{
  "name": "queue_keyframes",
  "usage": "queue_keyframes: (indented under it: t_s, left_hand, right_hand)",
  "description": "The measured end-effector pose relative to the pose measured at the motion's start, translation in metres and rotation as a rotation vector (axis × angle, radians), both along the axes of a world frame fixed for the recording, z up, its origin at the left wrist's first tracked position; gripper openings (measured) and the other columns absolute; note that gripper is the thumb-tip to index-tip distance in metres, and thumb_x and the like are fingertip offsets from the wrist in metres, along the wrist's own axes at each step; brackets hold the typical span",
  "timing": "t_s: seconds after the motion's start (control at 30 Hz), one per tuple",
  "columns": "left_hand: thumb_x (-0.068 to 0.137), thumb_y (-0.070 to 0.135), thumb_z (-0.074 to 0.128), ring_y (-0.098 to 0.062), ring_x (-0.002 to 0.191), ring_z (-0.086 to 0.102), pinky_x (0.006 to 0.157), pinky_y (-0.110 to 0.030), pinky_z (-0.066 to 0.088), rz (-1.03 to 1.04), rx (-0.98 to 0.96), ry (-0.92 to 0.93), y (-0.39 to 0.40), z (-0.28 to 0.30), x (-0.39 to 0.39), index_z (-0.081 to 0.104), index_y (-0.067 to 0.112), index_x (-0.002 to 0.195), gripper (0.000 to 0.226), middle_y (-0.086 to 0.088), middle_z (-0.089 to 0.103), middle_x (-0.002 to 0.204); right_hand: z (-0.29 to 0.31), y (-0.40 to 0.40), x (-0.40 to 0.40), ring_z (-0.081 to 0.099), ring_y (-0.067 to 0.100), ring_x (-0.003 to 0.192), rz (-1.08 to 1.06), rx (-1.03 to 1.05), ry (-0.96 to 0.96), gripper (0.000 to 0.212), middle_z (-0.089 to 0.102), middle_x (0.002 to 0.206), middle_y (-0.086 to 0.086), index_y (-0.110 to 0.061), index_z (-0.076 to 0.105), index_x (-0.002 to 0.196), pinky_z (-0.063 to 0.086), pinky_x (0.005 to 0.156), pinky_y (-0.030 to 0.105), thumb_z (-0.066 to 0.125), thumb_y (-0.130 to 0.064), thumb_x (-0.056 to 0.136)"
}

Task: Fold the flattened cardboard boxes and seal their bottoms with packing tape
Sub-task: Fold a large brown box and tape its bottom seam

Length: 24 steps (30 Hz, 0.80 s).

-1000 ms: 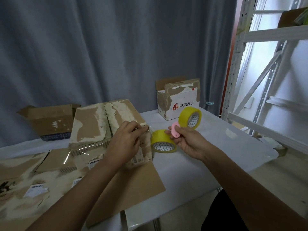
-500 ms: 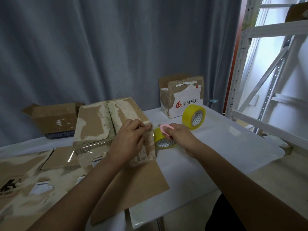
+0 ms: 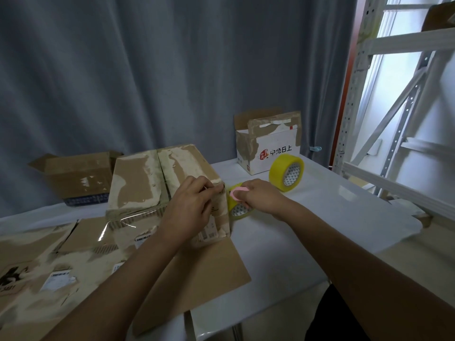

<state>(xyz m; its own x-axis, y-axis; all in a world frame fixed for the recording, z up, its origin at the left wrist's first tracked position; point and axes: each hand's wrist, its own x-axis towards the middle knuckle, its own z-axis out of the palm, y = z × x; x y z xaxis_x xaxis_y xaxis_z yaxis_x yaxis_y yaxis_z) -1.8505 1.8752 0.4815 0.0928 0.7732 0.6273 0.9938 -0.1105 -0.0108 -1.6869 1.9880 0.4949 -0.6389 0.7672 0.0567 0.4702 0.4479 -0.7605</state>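
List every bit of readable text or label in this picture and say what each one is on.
"中免日上", beside a red seal logo: on the front of the white box at the back of the table.
Black printed mark, cut off by the frame: on the flattened cardboard at the left edge; unreadable.
White shipping labels with barcodes: on the flattened boxes; too small to read.
Label under the left hand: blurred.

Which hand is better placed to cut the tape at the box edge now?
The right hand. It grips the pink cutter and the tape roll beside the box edge, while the left hand pinches the tape end there.
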Motion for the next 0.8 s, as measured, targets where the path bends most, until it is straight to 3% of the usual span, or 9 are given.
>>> queue_keyframes:
  t_s: [0.17, 0.23, 0.3, 0.37, 0.47, 0.5, 0.63, 0.7, 0.8]
  left_hand:
    - [0.086, 0.018, 0.039, -0.017, 0.084, 0.045, 0.071, -0.024, 0.040, -0.009, -0.010, -0.005, -0.001, 0.001, 0.000, 0.069, 0.014, 0.119, 0.045, 0.000, 0.058, 0.095]
    - [0.085, 0.012, 0.047, -0.017, 0.084, 0.045, 0.070, -0.026, 0.042, -0.010, -0.007, -0.007, 0.000, 0.001, -0.001, 0.069, 0.014, 0.119, 0.040, 0.000, 0.058, 0.095]
    - [0.081, 0.003, 0.060, -0.017, 0.085, 0.045, 0.071, -0.025, 0.041, -0.008, 0.000, -0.012, 0.000, 0.001, -0.001, 0.069, 0.014, 0.119, 0.040, 0.000, 0.058, 0.095]
    - [0.078, -0.001, 0.065, -0.016, 0.085, 0.045, 0.073, -0.022, 0.038, -0.007, 0.002, -0.011, 0.000, 0.001, -0.001, 0.069, 0.014, 0.119, 0.044, 0.001, 0.059, 0.096]
    - [0.077, -0.002, 0.067, -0.015, 0.085, 0.045, 0.073, -0.021, 0.037, -0.014, 0.011, -0.005, 0.001, 0.000, -0.001, 0.069, 0.015, 0.119, 0.045, 0.002, 0.058, 0.095]
    - [0.077, -0.002, 0.067, -0.015, 0.085, 0.045, 0.073, -0.021, 0.037, -0.014, 0.012, -0.003, 0.001, 0.001, -0.001, 0.069, 0.015, 0.120, 0.046, 0.002, 0.058, 0.095]
    - [0.078, -0.001, 0.066, -0.015, 0.085, 0.044, 0.073, -0.022, 0.036, -0.022, 0.004, -0.004, -0.001, 0.000, -0.001, 0.068, 0.015, 0.120, 0.045, 0.001, 0.058, 0.095]
    - [0.078, -0.002, 0.064, -0.018, 0.084, 0.045, 0.072, -0.026, 0.041, -0.030, 0.003, -0.013, -0.001, -0.001, -0.002, 0.068, 0.014, 0.120, 0.045, 0.000, 0.058, 0.095]
    - [0.080, 0.000, 0.062, -0.020, 0.084, 0.047, 0.073, -0.031, 0.046, -0.021, -0.003, -0.010, 0.001, -0.001, -0.001, 0.068, 0.014, 0.121, 0.043, -0.002, 0.059, 0.096]
  right_hand:
    - [0.007, 0.003, 0.005, 0.051, 0.017, 0.068, 0.106, -0.017, -0.179, 0.022, 0.057, 0.074, 0.007, -0.007, 0.062, 0.075, 0.036, 0.063, 0.028, 0.058, -0.024, 0.089]
    - [0.010, 0.007, 0.010, 0.049, 0.015, 0.064, 0.085, -0.092, -0.133, 0.024, 0.055, 0.069, 0.003, -0.011, 0.059, 0.070, 0.039, 0.064, 0.028, 0.054, -0.023, 0.091]
    - [0.009, 0.016, 0.014, 0.050, 0.018, 0.066, -0.037, -0.060, 0.023, 0.030, 0.056, 0.069, 0.005, -0.004, 0.061, 0.072, 0.037, 0.068, 0.031, 0.049, -0.021, 0.093]
    - [0.002, 0.023, 0.016, 0.055, 0.019, 0.071, -0.149, 0.015, 0.179, 0.028, 0.062, 0.069, 0.003, -0.001, 0.067, 0.086, 0.039, 0.073, 0.031, 0.047, -0.020, 0.094]
    - [-0.012, 0.024, 0.012, 0.065, 0.018, 0.079, -0.106, 0.107, 0.188, 0.028, 0.069, 0.078, 0.004, -0.025, 0.053, 0.124, 0.048, 0.069, 0.028, 0.041, -0.017, 0.100]
    - [-0.019, 0.023, 0.009, 0.067, 0.019, 0.078, -0.057, 0.142, 0.174, 0.032, 0.067, 0.080, 0.005, -0.029, 0.051, 0.126, 0.048, 0.065, 0.024, 0.038, -0.014, 0.101]
    - [-0.056, 0.017, 0.001, 0.060, 0.023, 0.087, 0.121, 0.251, 0.058, 0.026, 0.053, 0.091, 0.008, -0.017, 0.062, 0.107, 0.044, 0.072, 0.028, 0.038, -0.009, 0.099]
    - [-0.072, 0.014, 0.006, 0.055, 0.018, 0.090, 0.161, 0.212, 0.036, 0.022, 0.056, 0.097, 0.007, -0.016, 0.062, 0.104, 0.038, 0.076, 0.028, 0.040, -0.015, 0.101]
    - [-0.076, 0.014, 0.020, 0.057, 0.014, 0.087, 0.115, 0.128, 0.116, 0.023, 0.062, 0.090, -0.002, -0.019, 0.063, 0.087, 0.042, 0.081, 0.028, 0.043, -0.016, 0.100]
